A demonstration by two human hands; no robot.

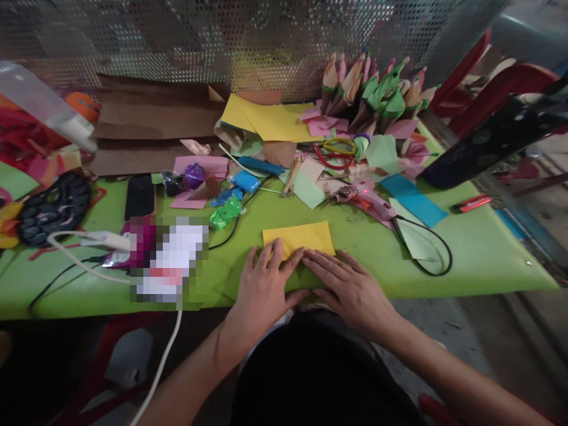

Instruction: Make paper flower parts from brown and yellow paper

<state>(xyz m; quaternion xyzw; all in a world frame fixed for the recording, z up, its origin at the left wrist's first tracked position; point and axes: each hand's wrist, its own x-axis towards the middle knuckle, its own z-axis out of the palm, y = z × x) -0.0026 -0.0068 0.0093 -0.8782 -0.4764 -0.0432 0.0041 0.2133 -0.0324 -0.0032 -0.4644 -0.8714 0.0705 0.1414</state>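
Yellow paper, cut as a small rectangular sheet (pixel 306 234), lay on the lime-green, smooth-covered tabletop (pixel 483 254), directly under the fingertips of both hands. The left hand (pixel 264 281) was spread with its fingers pressing down on the sheet's near left part; the right hand (pixel 350 284) lay flattened, fingers extended, along the near right part. The 2 hands almost met at the middle of the near edge, and neither was closed in a grip.

Just beyond the left hand sat a crumpled bright-green plastic wrapper (pixel 228 212). Left of that hand were a blurred-out, pale rectangular object (pixel 173 260) and, behind it, a shiny magenta case (pixel 141 234). Ahead and to the right of the right hand rested a pink glue gun (pixel 370 204) with a black cord, and past it a flat blue paper strip (pixel 412 198). Farther ahead of both hands lay large yellow paper sheets (pixel 275 121), with a cluster of pointed green, pink and brown paper cones (pixel 381 94) to their right.
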